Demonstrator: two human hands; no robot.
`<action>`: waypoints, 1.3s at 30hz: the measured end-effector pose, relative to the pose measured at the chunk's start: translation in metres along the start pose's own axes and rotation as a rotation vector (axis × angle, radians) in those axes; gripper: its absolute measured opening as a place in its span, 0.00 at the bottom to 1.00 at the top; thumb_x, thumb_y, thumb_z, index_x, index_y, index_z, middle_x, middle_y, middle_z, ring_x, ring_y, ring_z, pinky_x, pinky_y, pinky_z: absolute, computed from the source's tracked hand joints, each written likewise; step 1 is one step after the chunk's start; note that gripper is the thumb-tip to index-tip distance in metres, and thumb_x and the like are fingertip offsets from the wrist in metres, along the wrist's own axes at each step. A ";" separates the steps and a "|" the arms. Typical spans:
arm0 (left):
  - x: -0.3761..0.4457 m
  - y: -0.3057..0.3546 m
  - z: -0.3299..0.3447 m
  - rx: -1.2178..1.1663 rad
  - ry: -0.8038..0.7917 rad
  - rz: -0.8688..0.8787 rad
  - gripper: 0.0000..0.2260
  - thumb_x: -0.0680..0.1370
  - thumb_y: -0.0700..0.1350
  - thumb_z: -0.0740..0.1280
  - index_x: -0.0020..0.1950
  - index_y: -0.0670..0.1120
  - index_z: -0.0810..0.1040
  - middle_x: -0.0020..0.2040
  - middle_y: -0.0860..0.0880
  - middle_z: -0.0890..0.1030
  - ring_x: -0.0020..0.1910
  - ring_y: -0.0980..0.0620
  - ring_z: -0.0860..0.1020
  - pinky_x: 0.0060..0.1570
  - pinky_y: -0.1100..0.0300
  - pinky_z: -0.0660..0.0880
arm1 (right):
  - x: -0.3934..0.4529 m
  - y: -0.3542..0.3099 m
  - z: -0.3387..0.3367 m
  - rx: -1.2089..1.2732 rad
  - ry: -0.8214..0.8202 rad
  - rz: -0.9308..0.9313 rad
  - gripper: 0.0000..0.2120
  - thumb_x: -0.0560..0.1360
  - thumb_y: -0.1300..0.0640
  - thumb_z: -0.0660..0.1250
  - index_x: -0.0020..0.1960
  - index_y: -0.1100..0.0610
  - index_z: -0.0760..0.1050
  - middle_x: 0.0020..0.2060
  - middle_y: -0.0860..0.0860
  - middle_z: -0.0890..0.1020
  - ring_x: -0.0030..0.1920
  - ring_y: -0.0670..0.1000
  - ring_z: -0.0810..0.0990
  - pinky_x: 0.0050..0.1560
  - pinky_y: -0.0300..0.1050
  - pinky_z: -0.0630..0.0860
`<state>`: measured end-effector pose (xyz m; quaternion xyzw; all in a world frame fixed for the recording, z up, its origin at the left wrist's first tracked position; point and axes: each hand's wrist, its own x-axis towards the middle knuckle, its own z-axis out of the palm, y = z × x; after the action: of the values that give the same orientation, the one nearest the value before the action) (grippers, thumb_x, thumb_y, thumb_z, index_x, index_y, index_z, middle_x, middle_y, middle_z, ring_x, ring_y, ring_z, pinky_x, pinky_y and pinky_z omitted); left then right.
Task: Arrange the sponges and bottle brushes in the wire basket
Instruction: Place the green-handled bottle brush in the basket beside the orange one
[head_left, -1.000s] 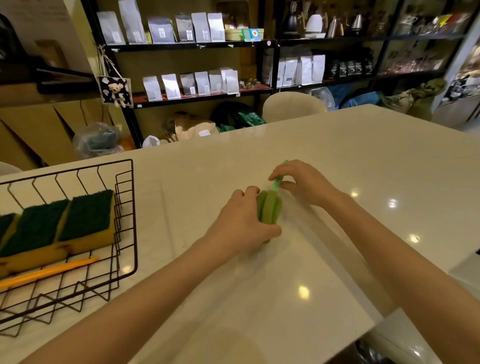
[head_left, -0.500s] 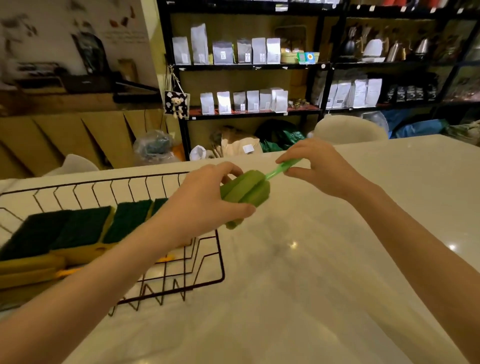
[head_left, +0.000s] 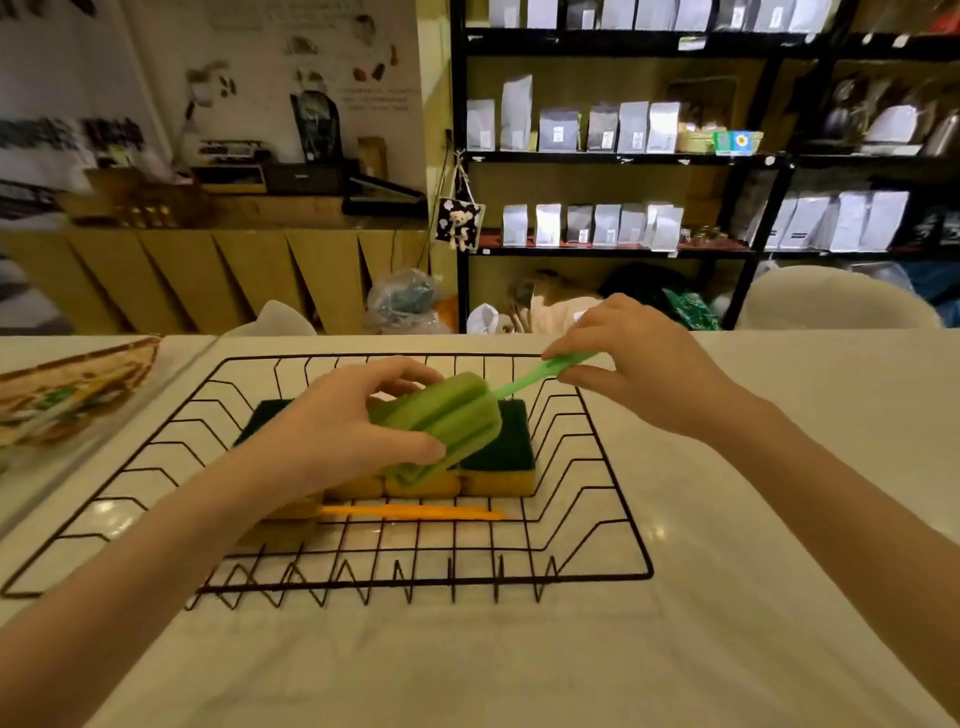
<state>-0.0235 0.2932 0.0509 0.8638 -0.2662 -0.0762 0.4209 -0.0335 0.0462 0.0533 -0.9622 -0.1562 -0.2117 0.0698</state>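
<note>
Both hands hold the green bottle brush (head_left: 441, 421) above the wire basket (head_left: 587, 415): left hand (head_left: 337, 431) squeezes the foam, right hand (head_left: 639, 364) pinches the handle. It could bump the sponges (head_left: 498, 467) crooked.

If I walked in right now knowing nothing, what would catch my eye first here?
Most likely the bright green bottle brush, held in the air over the black wire basket at the middle of the white table: the left hand grips its sponge head, the right hand pinches its handle. Below it, green-topped yellow sponges sit in a row inside the basket, an orange handle in front of them.
</note>
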 end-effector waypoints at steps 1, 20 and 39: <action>-0.004 -0.008 -0.006 -0.001 -0.004 -0.017 0.20 0.67 0.44 0.73 0.48 0.64 0.69 0.49 0.60 0.74 0.46 0.58 0.76 0.33 0.69 0.75 | 0.002 -0.009 0.005 0.003 -0.017 -0.007 0.12 0.73 0.50 0.64 0.56 0.47 0.77 0.49 0.48 0.80 0.49 0.47 0.68 0.46 0.45 0.68; -0.030 -0.068 -0.051 -0.026 -0.207 -0.116 0.18 0.66 0.52 0.73 0.54 0.59 0.73 0.52 0.57 0.77 0.51 0.56 0.77 0.46 0.63 0.77 | 0.015 -0.077 0.035 0.041 -0.225 0.023 0.11 0.73 0.50 0.65 0.55 0.46 0.78 0.48 0.46 0.80 0.46 0.45 0.69 0.39 0.39 0.68; 0.026 -0.029 -0.028 -0.484 0.022 -0.143 0.09 0.72 0.47 0.68 0.48 0.43 0.83 0.42 0.49 0.85 0.41 0.54 0.82 0.45 0.59 0.79 | 0.051 -0.089 0.011 0.110 0.318 -0.223 0.20 0.71 0.58 0.65 0.63 0.53 0.72 0.61 0.49 0.77 0.64 0.48 0.70 0.65 0.42 0.64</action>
<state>0.0202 0.3134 0.0487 0.7554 -0.1739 -0.1579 0.6117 -0.0143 0.1460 0.0715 -0.8882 -0.2601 -0.3586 0.1223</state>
